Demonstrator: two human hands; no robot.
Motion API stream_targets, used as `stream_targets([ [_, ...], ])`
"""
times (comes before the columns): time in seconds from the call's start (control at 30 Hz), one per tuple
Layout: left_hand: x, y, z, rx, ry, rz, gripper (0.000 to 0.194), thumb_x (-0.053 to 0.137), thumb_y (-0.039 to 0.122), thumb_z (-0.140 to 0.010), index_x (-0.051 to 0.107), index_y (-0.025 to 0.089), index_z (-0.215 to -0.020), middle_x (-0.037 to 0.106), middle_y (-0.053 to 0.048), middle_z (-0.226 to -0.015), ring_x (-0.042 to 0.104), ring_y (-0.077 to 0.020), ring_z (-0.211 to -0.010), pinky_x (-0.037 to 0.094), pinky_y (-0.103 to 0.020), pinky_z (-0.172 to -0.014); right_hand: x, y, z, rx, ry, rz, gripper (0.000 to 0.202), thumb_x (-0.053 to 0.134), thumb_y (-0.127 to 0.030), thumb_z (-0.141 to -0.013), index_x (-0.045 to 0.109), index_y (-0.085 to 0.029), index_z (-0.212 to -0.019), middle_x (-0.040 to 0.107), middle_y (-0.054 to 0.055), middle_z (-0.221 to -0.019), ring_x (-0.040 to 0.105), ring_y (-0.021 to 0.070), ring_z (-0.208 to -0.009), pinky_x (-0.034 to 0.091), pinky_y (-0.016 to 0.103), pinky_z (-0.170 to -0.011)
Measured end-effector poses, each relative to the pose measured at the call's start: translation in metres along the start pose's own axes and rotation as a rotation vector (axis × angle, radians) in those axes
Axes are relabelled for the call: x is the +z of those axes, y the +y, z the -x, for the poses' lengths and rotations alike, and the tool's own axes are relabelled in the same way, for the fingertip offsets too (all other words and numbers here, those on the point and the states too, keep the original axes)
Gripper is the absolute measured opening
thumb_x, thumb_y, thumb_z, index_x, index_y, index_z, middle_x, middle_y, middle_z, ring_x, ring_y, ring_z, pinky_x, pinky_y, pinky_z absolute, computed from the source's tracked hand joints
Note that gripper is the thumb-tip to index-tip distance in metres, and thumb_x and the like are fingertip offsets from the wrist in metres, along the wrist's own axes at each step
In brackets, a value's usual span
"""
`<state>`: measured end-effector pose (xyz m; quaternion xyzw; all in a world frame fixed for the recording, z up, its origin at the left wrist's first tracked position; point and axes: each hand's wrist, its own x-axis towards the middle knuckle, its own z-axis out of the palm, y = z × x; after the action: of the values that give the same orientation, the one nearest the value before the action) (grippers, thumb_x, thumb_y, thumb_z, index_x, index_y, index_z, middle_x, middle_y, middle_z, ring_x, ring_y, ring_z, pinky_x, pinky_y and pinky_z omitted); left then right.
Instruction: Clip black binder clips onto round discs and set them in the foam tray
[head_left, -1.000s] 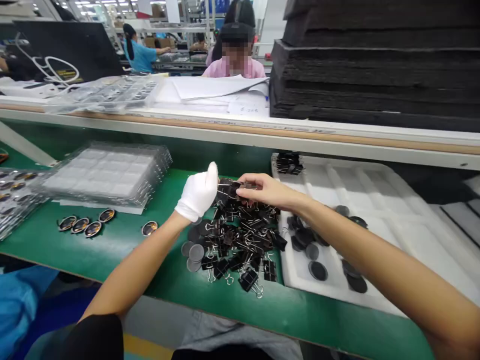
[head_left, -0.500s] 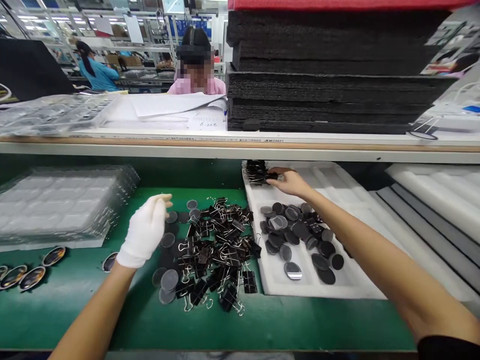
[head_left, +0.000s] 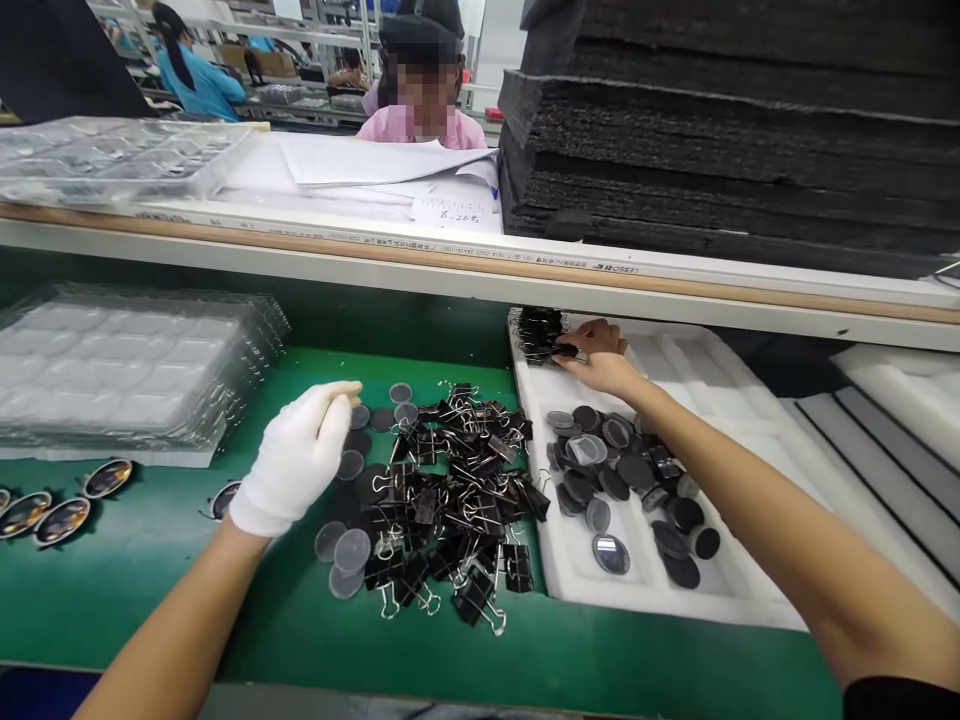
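My left hand [head_left: 296, 455], in a white glove with bare fingertips, hovers over the green table left of the pile. Its index finger stretches out with the thumb a little apart, and nothing shows between them. My right hand [head_left: 600, 360], bare, reaches to the back left corner of the white foam tray [head_left: 731, 430]. Its fingers pinch a black binder clip [head_left: 568, 352] against a packed group of binder clips [head_left: 538, 330] there; the fingers partly hide it. Between my hands lies a loose heap of black binder clips [head_left: 465, 480] with silver wire handles.
Round dark lenses [head_left: 600, 460] lie scattered in the tray, and clear-grey discs [head_left: 351, 550] edge the heap. Stacked clear plastic trays [head_left: 127, 360] and sunglass lenses [head_left: 64, 520] are at left. A shelf [head_left: 420, 275] crosses above, carrying black foam sheets [head_left: 720, 150]. A person [head_left: 420, 125] sits beyond.
The view has tilted and shifted, so the table things appear further right. My right hand stays at the packed clips, its fingers more raised. My left hand's index finger is now straighter.
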<state>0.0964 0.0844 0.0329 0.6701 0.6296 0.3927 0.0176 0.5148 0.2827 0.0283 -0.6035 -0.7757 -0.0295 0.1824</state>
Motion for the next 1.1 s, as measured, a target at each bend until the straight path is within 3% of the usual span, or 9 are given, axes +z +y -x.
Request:
stream_targets([
  [0.23, 0.002, -0.001, 0.002, 0.007, -0.03, -0.017, 0.039, 0.036, 0.039, -0.102, 0.067, 0.024, -0.119, 0.076, -0.004, -0.113, 0.072, -0.0209, -0.096, 0.053, -0.037, -0.099, 0.001, -0.003, 0.002, 0.024, -0.007, 0.008, 0.038, 0.062, -0.044, -0.09, 0.071, -0.024, -0.121, 0.051, 0.02, -0.133, 0.043, 0.0436, -0.13, 0.038, 0.059, -0.104],
  [0.37, 0.003, -0.002, 0.002, 0.013, -0.023, -0.03, 0.039, 0.037, 0.04, -0.102, 0.067, 0.024, -0.121, 0.076, -0.004, -0.113, 0.072, -0.0215, -0.098, 0.053, -0.037, -0.1, -0.021, -0.008, 0.007, 0.006, -0.025, 0.003, 0.052, 0.067, -0.043, -0.086, 0.063, -0.02, -0.132, 0.051, 0.021, -0.14, 0.041, 0.0441, -0.134, 0.038, 0.058, -0.107],
  [0.43, -0.001, -0.003, 0.0, 0.007, 0.004, -0.049, 0.039, 0.038, 0.04, -0.102, 0.067, 0.024, -0.121, 0.076, -0.005, -0.114, 0.073, -0.0218, -0.098, 0.053, -0.038, -0.101, -0.039, -0.009, 0.018, -0.056, -0.12, -0.023, 0.048, 0.064, -0.045, -0.087, 0.065, -0.021, -0.128, 0.06, 0.017, -0.132, 0.053, 0.0377, -0.126, 0.043, 0.051, -0.105],
  [0.5, -0.009, -0.006, -0.005, -0.018, 0.054, -0.08, 0.039, 0.038, 0.041, -0.102, 0.067, 0.024, -0.121, 0.075, -0.006, -0.117, 0.073, -0.0224, -0.099, 0.052, -0.038, -0.102, -0.053, -0.012, 0.034, -0.136, -0.285, -0.061, 0.038, 0.064, -0.049, -0.086, 0.073, -0.023, -0.112, 0.072, 0.011, -0.112, 0.066, 0.0299, -0.103, 0.052, 0.041, -0.091],
  [0.6, -0.024, -0.018, -0.012, -0.108, 0.075, -0.167, 0.04, 0.037, 0.041, -0.102, 0.067, 0.024, -0.121, 0.075, -0.006, -0.119, 0.071, -0.0241, -0.107, 0.051, -0.039, -0.105, -0.062, -0.017, 0.062, -0.21, -0.441, -0.027, 0.036, 0.067, -0.048, -0.08, 0.076, -0.023, -0.104, 0.075, 0.01, -0.099, 0.07, 0.0282, -0.084, 0.055, 0.04, -0.076],
  [0.77, -0.036, -0.044, -0.01, -0.099, -0.298, -0.278, 0.047, 0.04, 0.045, -0.099, 0.066, 0.021, -0.13, 0.068, -0.008, -0.136, 0.062, -0.0269, -0.127, 0.046, -0.04, -0.112, -0.055, -0.016, 0.085, -0.246, -0.365, -0.025, 0.028, 0.06, -0.031, -0.08, 0.077, -0.023, -0.1, 0.075, 0.015, -0.1, 0.071, 0.0295, -0.077, 0.053, 0.043, -0.075],
  [0.87, -0.018, -0.046, -0.013, -0.027, -0.391, -0.199, 0.06, 0.03, 0.051, -0.103, 0.055, 0.015, -0.144, 0.058, -0.011, -0.149, 0.052, -0.0249, -0.14, 0.037, -0.039, -0.12, -0.05, -0.009, 0.08, -0.153, -0.399, -0.057, 0.023, 0.065, -0.033, -0.077, 0.077, -0.028, -0.096, 0.076, 0.014, -0.086, 0.072, 0.0324, -0.075, 0.051, 0.045, -0.071],
  [0.97, 0.013, -0.041, -0.03, 0.069, -0.524, -0.129, 0.066, 0.016, 0.046, -0.105, 0.041, 0.01, -0.154, 0.041, -0.013, -0.163, 0.035, -0.0222, -0.152, 0.026, -0.037, -0.127, -0.052, -0.007, 0.074, -0.142, -0.4, -0.077, 0.023, 0.065, -0.032, -0.076, 0.076, -0.032, -0.096, 0.076, 0.013, -0.085, 0.071, 0.0304, -0.075, 0.049, 0.044, -0.072],
  [1.1, 0.047, -0.036, -0.054, 0.19, -0.679, -0.08, 0.055, 0.022, 0.041, -0.105, 0.054, 0.023, -0.146, 0.045, -0.002, -0.161, 0.034, -0.0223, -0.153, 0.022, -0.043, -0.128, -0.067, -0.022, 0.074, -0.185, -0.318, -0.048, 0.023, 0.061, -0.032, -0.075, 0.074, -0.032, -0.094, 0.077, 0.014, -0.09, 0.071, 0.0299, -0.077, 0.049, 0.044, -0.071],
])
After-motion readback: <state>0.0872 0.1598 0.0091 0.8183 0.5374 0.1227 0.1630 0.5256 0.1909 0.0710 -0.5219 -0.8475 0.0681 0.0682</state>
